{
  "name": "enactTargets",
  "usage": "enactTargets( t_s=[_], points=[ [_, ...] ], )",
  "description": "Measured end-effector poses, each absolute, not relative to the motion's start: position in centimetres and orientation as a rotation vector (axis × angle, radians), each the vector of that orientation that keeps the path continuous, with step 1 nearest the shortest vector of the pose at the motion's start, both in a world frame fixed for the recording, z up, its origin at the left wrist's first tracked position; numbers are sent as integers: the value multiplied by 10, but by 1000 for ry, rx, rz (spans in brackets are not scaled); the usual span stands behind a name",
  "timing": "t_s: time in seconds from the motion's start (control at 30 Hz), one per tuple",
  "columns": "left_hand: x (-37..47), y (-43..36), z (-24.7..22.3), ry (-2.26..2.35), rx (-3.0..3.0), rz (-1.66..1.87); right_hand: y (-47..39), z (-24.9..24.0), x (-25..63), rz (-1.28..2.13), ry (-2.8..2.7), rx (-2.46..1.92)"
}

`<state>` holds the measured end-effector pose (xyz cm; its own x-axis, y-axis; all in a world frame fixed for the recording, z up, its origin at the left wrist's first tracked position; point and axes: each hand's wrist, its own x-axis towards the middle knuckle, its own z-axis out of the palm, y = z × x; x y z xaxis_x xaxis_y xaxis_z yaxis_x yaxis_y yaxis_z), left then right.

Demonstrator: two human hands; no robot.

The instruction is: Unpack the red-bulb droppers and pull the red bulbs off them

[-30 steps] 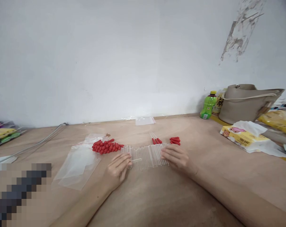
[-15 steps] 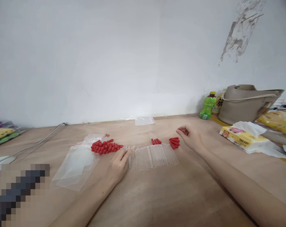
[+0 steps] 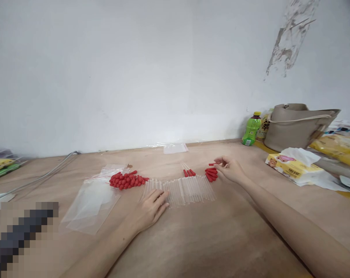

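A row of clear glass dropper tubes (image 3: 192,190) lies side by side across the middle of the table. My left hand (image 3: 153,208) rests over the row's left end, palm down, fingers stretched out on the tubes. At the right, my right hand (image 3: 228,168) pinches one red rubber dropper bulb (image 3: 211,165) between its fingertips. Just beneath that is a small cluster of red bulbs (image 3: 211,175). Behind the row, a few droppers with red bulbs (image 3: 189,173) point their thin tips toward the wall. A larger heap of red bulbs (image 3: 127,180) sits beyond my left hand.
Clear zip bags (image 3: 90,204) lie on the left, and another small bag (image 3: 175,148) lies by the wall. On the right are a tissue pack (image 3: 292,166), a green bottle (image 3: 252,129) and a beige bucket-shaped bag (image 3: 293,133). A grey cable (image 3: 44,176) runs along the left.
My left hand has come nearer and its fingers have spread flat over the tubes. My right hand has shifted left above the small cluster, still holding a red bulb. The view has turned slightly.
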<state>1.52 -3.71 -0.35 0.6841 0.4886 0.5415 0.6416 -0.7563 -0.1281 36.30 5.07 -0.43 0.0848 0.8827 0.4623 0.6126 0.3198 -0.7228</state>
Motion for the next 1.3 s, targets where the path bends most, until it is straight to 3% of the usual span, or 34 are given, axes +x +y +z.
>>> enactTargets(
  t_s=[0.37,0.8,1.3],
  points=[
    [17,-35,9,-1049,-2784,-509,69,-21,366,572,-1414,-1435],
    [13,-31,-3,-1170,-2668,-641,94,-4,368,987,-1487,-1530],
    [8,-35,-7,-1198,-2495,-965,96,29,319,625,-1809,-1801]
  ],
)
